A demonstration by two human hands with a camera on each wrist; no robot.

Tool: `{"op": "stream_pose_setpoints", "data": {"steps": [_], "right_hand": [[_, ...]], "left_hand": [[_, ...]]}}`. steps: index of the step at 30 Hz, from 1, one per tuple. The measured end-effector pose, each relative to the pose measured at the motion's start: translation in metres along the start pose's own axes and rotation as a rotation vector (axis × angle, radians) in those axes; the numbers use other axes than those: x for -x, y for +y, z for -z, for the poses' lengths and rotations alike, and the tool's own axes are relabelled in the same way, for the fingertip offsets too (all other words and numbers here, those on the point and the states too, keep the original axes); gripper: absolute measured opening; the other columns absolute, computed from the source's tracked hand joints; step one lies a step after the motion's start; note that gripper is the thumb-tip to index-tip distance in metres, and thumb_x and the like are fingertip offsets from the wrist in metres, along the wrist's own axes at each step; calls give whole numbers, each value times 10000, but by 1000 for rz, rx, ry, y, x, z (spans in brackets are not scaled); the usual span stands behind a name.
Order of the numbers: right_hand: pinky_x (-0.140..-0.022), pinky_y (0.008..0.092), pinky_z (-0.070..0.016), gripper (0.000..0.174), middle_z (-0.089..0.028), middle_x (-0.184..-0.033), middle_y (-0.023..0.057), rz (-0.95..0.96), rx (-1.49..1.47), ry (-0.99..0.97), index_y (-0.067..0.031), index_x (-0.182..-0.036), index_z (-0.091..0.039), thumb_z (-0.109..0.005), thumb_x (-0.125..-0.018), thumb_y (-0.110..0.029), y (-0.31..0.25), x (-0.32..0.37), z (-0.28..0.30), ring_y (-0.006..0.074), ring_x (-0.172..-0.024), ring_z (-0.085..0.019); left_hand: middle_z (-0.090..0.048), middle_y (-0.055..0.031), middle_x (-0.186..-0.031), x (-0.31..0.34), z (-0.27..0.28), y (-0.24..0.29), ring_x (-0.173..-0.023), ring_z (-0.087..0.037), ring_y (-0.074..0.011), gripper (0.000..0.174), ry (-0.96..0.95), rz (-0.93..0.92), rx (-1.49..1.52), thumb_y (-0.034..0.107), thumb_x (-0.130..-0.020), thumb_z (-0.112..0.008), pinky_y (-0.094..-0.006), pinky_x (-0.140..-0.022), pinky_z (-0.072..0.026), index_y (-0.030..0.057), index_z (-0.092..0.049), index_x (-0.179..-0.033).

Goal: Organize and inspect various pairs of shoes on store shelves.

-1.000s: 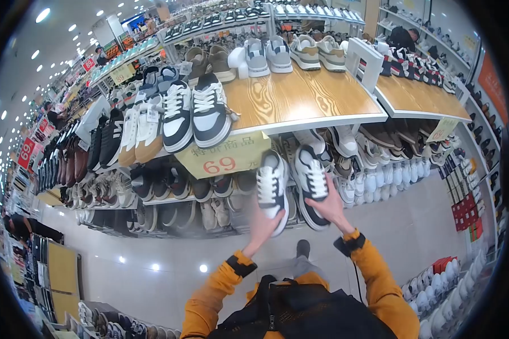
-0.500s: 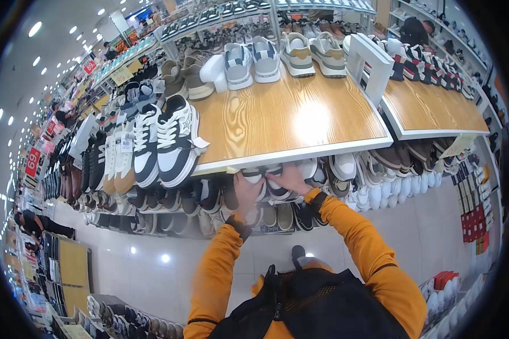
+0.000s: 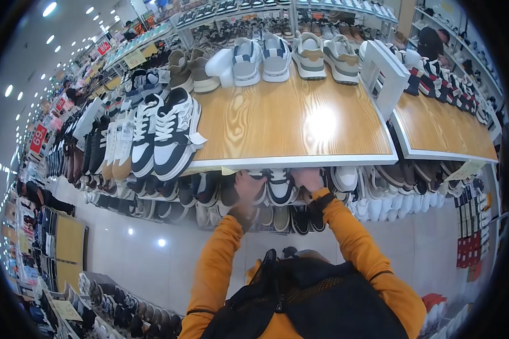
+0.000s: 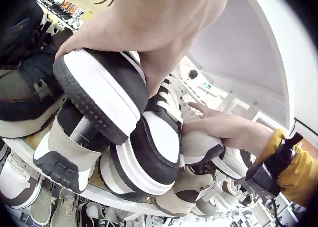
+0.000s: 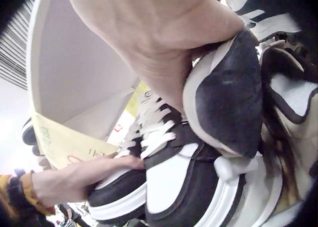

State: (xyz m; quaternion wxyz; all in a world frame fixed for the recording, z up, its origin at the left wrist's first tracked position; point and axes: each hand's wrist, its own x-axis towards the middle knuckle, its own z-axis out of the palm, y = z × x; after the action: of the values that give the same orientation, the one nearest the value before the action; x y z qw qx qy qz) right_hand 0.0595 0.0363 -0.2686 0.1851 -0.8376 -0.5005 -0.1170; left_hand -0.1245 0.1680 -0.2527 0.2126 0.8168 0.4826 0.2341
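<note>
We see both arms in orange sleeves (image 3: 218, 265) reaching up under the near edge of the desk (image 3: 277, 124). The left hand (image 3: 247, 188) is clamped on the left shoe (image 4: 107, 85). In the left wrist view its fingers curl over the heel, and the dotted black sole faces the camera. The right hand (image 3: 308, 179) is clamped on the right shoe (image 5: 226, 95), with palm and fingers wrapped round the black heel in the right wrist view.

Both shoes are black and white with white laces. They sit side by side, touching, just below the desk's near edge, with their toes angled downward. They are pressed in among brown and beige shoes on the shelf (image 4: 94, 193) beneath the desk. We cannot tell whether they rest on that shelf or hang from the hands.

A yellow sign (image 5: 59, 142) hangs from the desk's near edge, just beside the left hand. On the desk's left corner stands another black-and-white pair (image 3: 169, 133). Along the desk's far edge we see a grey pair (image 3: 261, 56) and a beige pair (image 3: 322, 53) next to each other. A white stand (image 3: 384, 68) sits at the desk's far right corner.
</note>
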Motion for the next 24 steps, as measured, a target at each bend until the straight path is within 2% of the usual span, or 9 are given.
{"op": "stream_pose_setpoints", "data": {"steps": [4,8,9,10,12,16,17,21,24], "right_hand": [[-877,475,-455,394,-668,-1003,151,-157,-359,-80,-110,-1055,-671,-611,-795,-400,11,-19,-10,318,-999,-616],[-858,393,-477,341,-667,-1010,150,-289,-550,-267,-58,-1058,-642,-652,-814,-296,57,-18,-46,295,-1000,-622],[-865,383,-479,373,-658,-1030,164,-435,-449,-569,-22,-1081,-614,-675,-801,-260,42,-35,-1,301,-985,-620],[-865,383,-479,373,-658,-1030,164,-428,-448,-567,-22,-1081,-614,-675,-801,-260,36,-32,23,301,-985,-620],[-882,407,-471,405,-643,-1058,190,-113,-492,98,-6,-1097,-600,-685,-792,-258,29,-8,46,317,-1003,-610],[-936,441,-435,436,-625,-1087,223,-117,-432,53,-3,-1100,-615,-704,-762,-263,27,12,52,381,-1054,-577],[-934,469,-429,430,-618,-1083,241,-224,-586,16,14,-1080,-619,-701,-752,-251,20,17,54,435,-1032,-562],[-922,484,-433,381,-610,-1084,261,-137,-367,-48,28,-1059,-618,-672,-773,-218,9,10,45,454,-1029,-552],[-887,460,-459,435,-626,-994,263,-44,-286,118,23,-1128,-599,-668,-781,-231,14,9,34,436,-963,-583]], "left_hand": [[-550,-247,-1181,-6,8,0,-1101,-550,-406,883,-76,46,50,427,-600,-839,-480,-917,-462,-5,-448,-1264],[-548,-247,-1209,-2,8,7,-1128,-540,-414,882,-59,151,192,420,-613,-835,-485,-947,-453,-18,-442,-1269],[-543,-250,-1220,-3,10,9,-1136,-537,-418,882,-58,166,243,421,-615,-834,-485,-954,-451,-23,-443,-1269],[-543,-250,-1220,-3,9,9,-1136,-537,-418,882,-51,167,245,421,-615,-834,-485,-954,-451,-23,-443,-1269],[-538,-261,-1223,4,2,11,-1143,-529,-424,902,42,69,181,428,-614,-833,-482,-954,-450,-25,-433,-1282],[-490,-300,-1291,-2,-8,6,-1185,-492,-439,948,5,72,108,450,-620,-826,-467,-984,-424,-37,-410,-1320],[-490,-300,-1291,0,-11,3,-1185,-492,-439,948,5,74,108,450,-620,-826,-467,-984,-424,-37,-410,-1320],[-482,-305,-1301,4,-5,1,-1194,-484,-443,957,-9,42,163,460,-627,-821,-477,-991,-418,-32,-402,-1332],[-486,-301,-1297,11,2,9,-1187,-489,-444,952,22,43,171,451,-634,-820,-474,-994,-417,-31,-397,-1338]]}}
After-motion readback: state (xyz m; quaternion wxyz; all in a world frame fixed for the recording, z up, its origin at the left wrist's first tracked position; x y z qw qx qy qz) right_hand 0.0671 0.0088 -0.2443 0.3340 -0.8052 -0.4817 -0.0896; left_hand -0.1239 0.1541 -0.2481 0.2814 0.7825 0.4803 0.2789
